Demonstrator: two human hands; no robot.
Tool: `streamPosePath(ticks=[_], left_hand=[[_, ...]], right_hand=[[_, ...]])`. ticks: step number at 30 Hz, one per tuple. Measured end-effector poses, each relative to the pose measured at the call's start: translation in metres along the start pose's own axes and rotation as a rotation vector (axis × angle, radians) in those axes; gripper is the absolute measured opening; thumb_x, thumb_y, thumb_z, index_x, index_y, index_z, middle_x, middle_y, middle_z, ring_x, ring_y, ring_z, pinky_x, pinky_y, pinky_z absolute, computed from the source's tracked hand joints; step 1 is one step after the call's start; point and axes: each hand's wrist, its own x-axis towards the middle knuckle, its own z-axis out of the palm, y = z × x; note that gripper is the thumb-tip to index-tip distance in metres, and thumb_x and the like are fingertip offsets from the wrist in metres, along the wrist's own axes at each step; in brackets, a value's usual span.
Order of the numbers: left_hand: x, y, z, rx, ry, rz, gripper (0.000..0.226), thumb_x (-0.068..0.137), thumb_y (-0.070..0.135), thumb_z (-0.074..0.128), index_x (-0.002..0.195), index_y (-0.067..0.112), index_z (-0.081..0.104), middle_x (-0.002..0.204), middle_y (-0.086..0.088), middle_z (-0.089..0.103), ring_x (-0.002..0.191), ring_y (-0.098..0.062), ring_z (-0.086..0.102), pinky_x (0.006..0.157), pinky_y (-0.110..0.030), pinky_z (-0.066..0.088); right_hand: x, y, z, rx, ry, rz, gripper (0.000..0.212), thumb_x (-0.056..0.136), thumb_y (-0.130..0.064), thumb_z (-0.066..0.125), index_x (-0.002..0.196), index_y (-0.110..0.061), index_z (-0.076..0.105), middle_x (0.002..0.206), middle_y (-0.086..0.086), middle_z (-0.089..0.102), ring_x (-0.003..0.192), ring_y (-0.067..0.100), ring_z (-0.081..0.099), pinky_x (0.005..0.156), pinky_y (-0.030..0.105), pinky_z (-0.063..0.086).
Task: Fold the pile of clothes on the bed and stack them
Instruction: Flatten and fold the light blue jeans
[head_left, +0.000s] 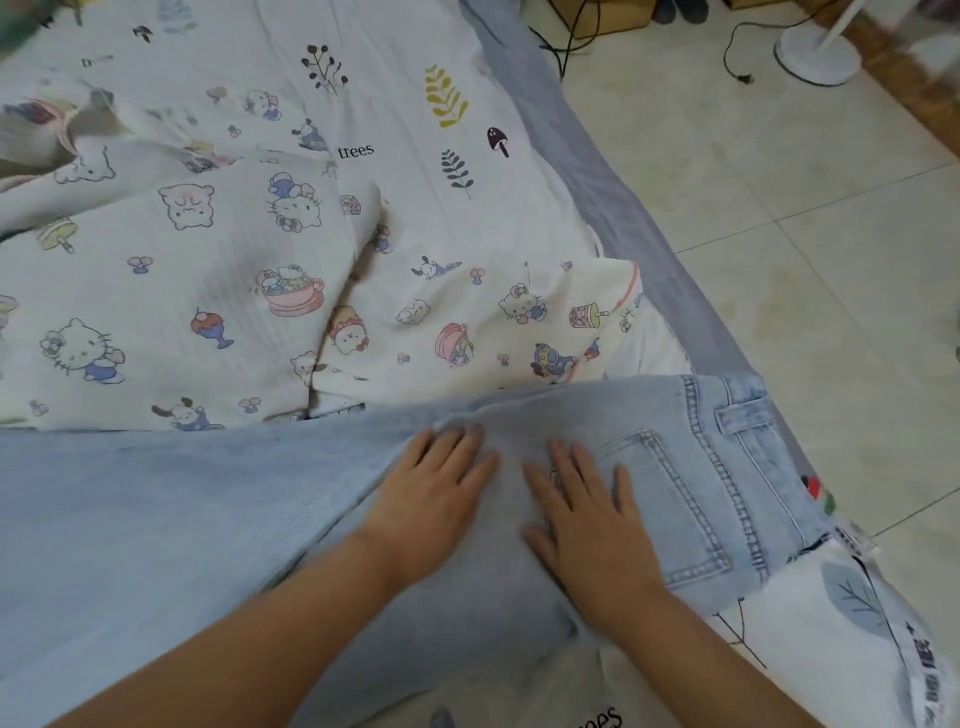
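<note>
Left hand: I see my left hand (434, 491) lying palm down on the jeans (208, 519), forearm coming in from the lower left, wrist straight.
Left fingers: stretched flat and slightly spread, released, gripping nothing; the tips press the denim just short of a raised fold in the cloth.
Right hand: my right hand (587, 525) is also palm down on the jeans, forearm entering from the lower right, just beside the left hand without touching it.
Right fingers: straight and fanned, thumb out toward the left hand, holding nothing; the outer fingers lie against the edge of the back pocket (670, 499).
Jeans: pale blue denim spread across the bed under both palms, waistband and belt loop (740, 415) beyond the right fingers, the legs running off past the left wrist.
Cartoon garment: a white piece with cartoon prints (218, 270) lies crumpled ahead of both sets of fingertips, touching the far edge of the jeans.
Bed sheet: white sheet with leaf prints (415, 104) farther ahead.
Floor: pale tiles (779, 260) off beyond the right fingers.
</note>
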Motion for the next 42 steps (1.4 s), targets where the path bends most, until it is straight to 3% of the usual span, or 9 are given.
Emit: streamPosePath(ticks=[4, 7, 10, 15, 24, 29, 34, 39, 42], left_hand=[[-0.015, -0.013, 0.011, -0.002, -0.292, -0.198, 0.054, 0.1, 0.037, 0.025, 0.15, 0.026, 0.005, 0.158, 0.003, -0.003, 0.146, -0.015, 0.001, 0.115, -0.049, -0.005], [-0.021, -0.005, -0.014, -0.102, -0.105, -0.28, 0.037, 0.08, 0.018, 0.065, 0.116, 0.013, 0.061, 0.129, -0.012, 0.055, 0.119, -0.024, 0.054, 0.104, -0.055, 0.031], [-0.038, -0.003, -0.033, -0.115, 0.036, -0.337, 0.026, 0.047, 0.006, 0.082, 0.068, 0.011, 0.067, 0.072, -0.007, 0.066, 0.064, -0.026, 0.065, 0.066, -0.039, 0.053], [-0.082, -0.003, -0.048, -0.197, 0.008, -0.646, 0.023, 0.089, 0.019, 0.047, 0.106, 0.016, 0.062, 0.105, -0.006, 0.062, 0.1, -0.028, 0.057, 0.082, -0.033, 0.036], [-0.195, -0.021, -0.03, -0.098, -0.142, -0.964, 0.038, 0.086, 0.047, 0.046, 0.113, 0.02, 0.051, 0.119, -0.002, 0.052, 0.112, -0.024, 0.048, 0.085, -0.032, 0.037], [-0.241, -0.033, -0.019, -0.113, -0.192, -1.005, 0.046, 0.078, 0.033, 0.057, 0.121, 0.019, 0.049, 0.125, -0.005, 0.047, 0.114, -0.027, 0.046, 0.086, -0.034, 0.035], [-0.262, -0.055, -0.02, -0.148, -0.204, -0.958, 0.042, 0.086, 0.014, 0.046, 0.128, 0.02, 0.044, 0.125, -0.005, 0.049, 0.111, -0.028, 0.051, 0.084, -0.031, 0.041], [-0.27, -0.094, -0.035, -0.237, -0.078, -0.854, 0.017, 0.092, 0.019, 0.041, 0.107, 0.018, 0.049, 0.104, -0.008, 0.06, 0.094, -0.03, 0.059, 0.071, -0.033, 0.039], [-0.28, -0.118, -0.043, -0.28, -0.024, -0.78, 0.016, 0.092, 0.025, 0.043, 0.104, 0.016, 0.05, 0.104, -0.007, 0.062, 0.096, -0.031, 0.059, 0.074, -0.037, 0.04]], right_hand=[[0.008, 0.014, 0.006, -0.067, -0.098, 0.099, 0.063, 0.096, -0.054, 0.017, 0.148, -0.029, -0.008, 0.157, -0.003, -0.015, 0.144, 0.021, -0.013, 0.113, 0.051, -0.007], [0.009, 0.009, -0.011, -0.102, -0.033, 0.127, 0.05, 0.099, -0.038, 0.028, 0.145, -0.019, 0.025, 0.154, 0.009, 0.019, 0.14, 0.025, 0.019, 0.11, 0.045, 0.018], [0.005, 0.002, -0.03, -0.133, 0.061, 0.088, 0.03, 0.097, -0.022, 0.032, 0.123, -0.017, 0.047, 0.126, 0.006, 0.049, 0.115, 0.024, 0.046, 0.092, 0.035, 0.035], [-0.004, -0.034, -0.049, -0.109, 0.085, -0.084, 0.025, 0.096, -0.02, 0.035, 0.115, -0.016, 0.051, 0.115, 0.005, 0.057, 0.106, 0.025, 0.053, 0.083, 0.033, 0.042], [-0.019, -0.126, -0.04, -0.068, 0.082, -0.334, 0.028, 0.095, -0.024, 0.038, 0.116, -0.017, 0.054, 0.116, 0.005, 0.059, 0.108, 0.022, 0.053, 0.083, 0.028, 0.042], [-0.031, -0.176, -0.041, -0.019, 0.259, -0.434, 0.033, 0.035, -0.016, 0.09, 0.054, -0.013, 0.063, 0.051, 0.003, 0.06, 0.047, 0.02, 0.059, 0.041, 0.02, 0.044], [-0.032, -0.224, -0.03, 0.038, 0.262, -0.459, 0.032, 0.042, -0.007, 0.083, 0.071, -0.008, 0.069, 0.072, 0.013, 0.066, 0.064, 0.031, 0.065, 0.054, 0.033, 0.054], [-0.036, -0.289, -0.024, 0.021, 0.302, -0.502, 0.063, 0.04, -0.03, 0.089, 0.1, -0.014, 0.073, 0.101, 0.011, 0.07, 0.093, 0.025, 0.069, 0.078, 0.043, 0.055], [-0.031, -0.326, -0.025, 0.027, 0.309, -0.504, 0.054, 0.045, -0.027, 0.09, 0.095, -0.015, 0.073, 0.089, 0.006, 0.071, 0.082, 0.024, 0.069, 0.075, 0.042, 0.056]])
